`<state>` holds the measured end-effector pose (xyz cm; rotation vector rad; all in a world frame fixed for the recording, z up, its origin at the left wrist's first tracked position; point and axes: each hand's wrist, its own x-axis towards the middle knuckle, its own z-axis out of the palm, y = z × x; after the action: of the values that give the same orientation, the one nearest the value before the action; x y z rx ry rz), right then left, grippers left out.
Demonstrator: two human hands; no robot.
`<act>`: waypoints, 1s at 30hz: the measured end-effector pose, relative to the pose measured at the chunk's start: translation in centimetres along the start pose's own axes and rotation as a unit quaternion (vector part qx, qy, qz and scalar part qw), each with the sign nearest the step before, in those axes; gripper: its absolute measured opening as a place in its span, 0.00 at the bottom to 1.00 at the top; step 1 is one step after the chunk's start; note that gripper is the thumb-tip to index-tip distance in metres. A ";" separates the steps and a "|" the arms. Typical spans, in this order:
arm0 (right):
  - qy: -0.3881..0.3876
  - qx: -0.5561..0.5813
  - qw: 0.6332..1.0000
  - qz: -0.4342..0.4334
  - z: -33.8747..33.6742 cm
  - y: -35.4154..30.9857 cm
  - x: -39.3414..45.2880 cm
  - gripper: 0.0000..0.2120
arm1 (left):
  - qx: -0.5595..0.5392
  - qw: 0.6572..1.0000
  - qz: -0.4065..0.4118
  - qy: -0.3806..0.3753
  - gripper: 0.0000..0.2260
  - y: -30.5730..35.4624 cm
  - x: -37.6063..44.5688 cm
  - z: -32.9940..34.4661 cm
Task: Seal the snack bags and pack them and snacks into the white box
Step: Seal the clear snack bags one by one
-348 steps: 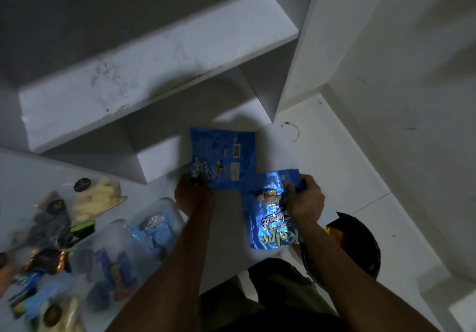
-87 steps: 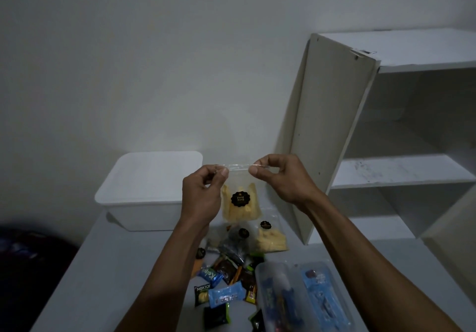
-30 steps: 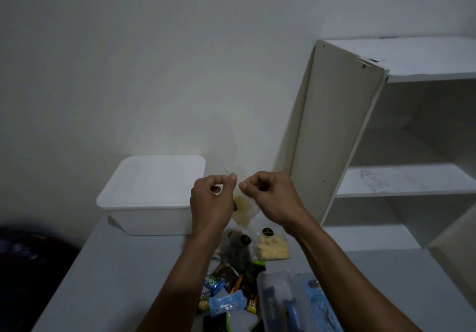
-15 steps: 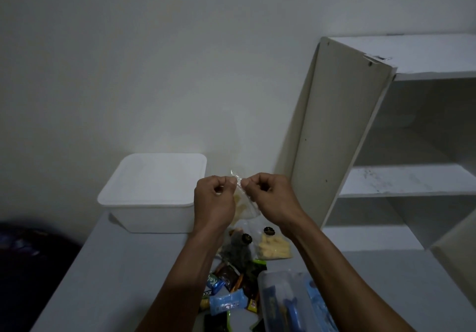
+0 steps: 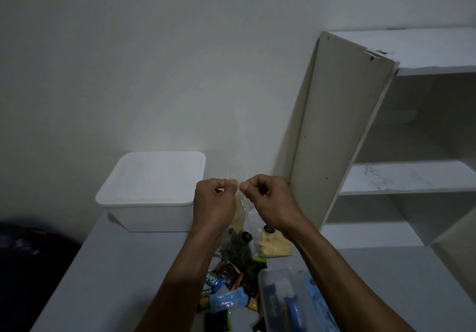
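Now the two hands are closer together than they were about three seconds ago, when they held the clear snack bag [image 5: 240,209] stretched wide by its top strip. The left hand [image 5: 215,204] and the right hand [image 5: 273,203] almost touch, and each one pinches the top edge of the bag between thumb and curled fingers. The bag hangs down between the hands, above the gray table [image 5: 123,262], and the yellow snack inside peeks out below the thumbs. Its black round sticker showed before but is hidden now. The white box [image 5: 152,190] sits with its lid on at the back left of the table, just left of the left hand, the same spot as before. Under the hands lie a dark snack bag [image 5: 238,248] and a yellow snack bag [image 5: 273,245], each with a black round sticker too small to read. Nearer lie small packets: a blue packet [image 5: 213,280] reads "Kel" and another packet [image 5: 206,291] reads "XTAR". A clear tub [image 5: 286,298] holds blue packs. A white shelf unit [image 5: 334,130] stands on the right.
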<state>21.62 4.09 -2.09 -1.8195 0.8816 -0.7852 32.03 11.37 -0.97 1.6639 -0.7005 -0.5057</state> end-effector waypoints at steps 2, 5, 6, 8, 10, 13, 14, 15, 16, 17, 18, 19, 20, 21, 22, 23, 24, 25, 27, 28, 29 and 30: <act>-0.015 0.011 1.000 0.013 -0.1 0.1 -0.1 0.11 | -0.031 0.999 -0.027 -0.001 0.14 0.3 0.0 -0.1; -0.030 0.011 0.999 0.027 -0.1 0.1 -0.2 0.11 | -0.035 0.999 -0.030 -0.006 0.12 0.3 -0.2 -0.2; -0.022 0.010 0.999 0.028 0.0 0.2 -0.2 0.11 | -0.020 1.000 -0.019 -0.013 0.12 0.2 -0.3 -0.2; -0.005 0.007 1.000 0.027 0.1 0.2 -0.2 0.11 | 0.009 1.000 -0.003 -0.030 0.13 0.0 -0.5 -0.2; 0.002 0.010 1.000 0.029 0.2 0.2 -0.3 0.11 | 0.021 0.999 -0.009 -0.036 0.14 -0.2 -0.6 -0.2; -0.008 0.031 0.998 0.047 0.2 0.2 -0.6 0.12 | -0.014 0.998 -0.050 -0.039 0.13 -0.4 -0.7 -0.1; -0.010 0.044 0.997 0.056 0.2 0.1 -0.7 0.12 | -0.027 0.997 -0.061 -0.041 0.12 -0.5 -0.7 -0.1; -0.010 0.058 0.996 0.064 0.2 0.0 -0.8 0.11 | -0.035 0.996 -0.069 -0.042 0.12 -0.6 -0.8 -0.1; -0.009 0.072 0.995 0.072 0.2 0.0 -0.9 0.10 | -0.040 0.996 -0.074 -0.042 0.12 -0.6 -0.9 0.0; -0.007 0.080 0.994 0.078 0.3 0.0 -1.0 0.09 | -0.044 0.995 -0.078 -0.041 0.12 -0.7 -0.9 0.0; -0.006 0.083 0.993 0.083 0.3 0.0 -1.2 0.09 | -0.048 0.995 -0.080 -0.040 0.12 -0.7 -0.9 0.0; -0.004 0.080 0.993 0.085 0.4 0.1 -1.3 0.09 | -0.052 0.995 -0.081 -0.036 0.12 -0.8 -0.9 0.0; -0.002 0.073 0.994 0.086 0.6 0.2 -1.5 0.08 | -0.055 0.995 -0.080 -0.032 0.12 -0.9 -0.9 0.0; -0.001 0.061 0.995 0.085 0.8 0.3 -1.6 0.09 | -0.056 0.995 -0.081 -0.027 0.12 -0.9 -0.8 -0.1; 0.000 0.046 0.996 0.083 0.9 0.5 -1.8 0.09 | -0.059 0.995 -0.083 -0.022 0.13 -1.0 -0.7 -0.2; 0.002 0.031 0.996 0.078 1.1 0.6 -1.9 0.09 | -0.064 0.994 -0.085 -0.019 0.12 -1.0 -0.8 -0.3; 0.006 0.016 0.997 0.070 1.2 0.6 -2.0 0.09 | -0.069 0.994 -0.086 -0.021 0.12 -1.0 -0.8 -0.4; 0.011 -0.003 0.998 0.058 1.3 0.5 -2.1 0.09 | -0.071 0.993 -0.086 -0.028 0.11 -1.0 -0.9 -0.5; 0.019 -0.067 0.997 0.020 1.0 0.1 -2.2 0.09 | -0.064 0.994 -0.080 -0.029 0.10 -1.1 -0.9 -0.6; 0.020 -0.108 0.994 -0.002 0.7 -0.2 -2.1 0.09 | -0.058 0.996 -0.072 -0.017 0.10 -1.2 -0.8 -0.7; 0.017 -0.145 0.989 -0.023 0.4 -0.5 -2.0 0.09 | -0.058 0.997 -0.059 -0.001 0.09 -1.3 -0.6 -0.9; 0.009 -0.176 0.984 -0.040 0.0 -0.8 -1.9 0.09 | -0.057 0.998 -0.037 0.013 0.08 -1.5 -0.3 -1.2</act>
<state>20.77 5.89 -1.58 -2.1712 1.0122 -0.7303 32.88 12.63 -2.19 1.5911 -0.5812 -0.5652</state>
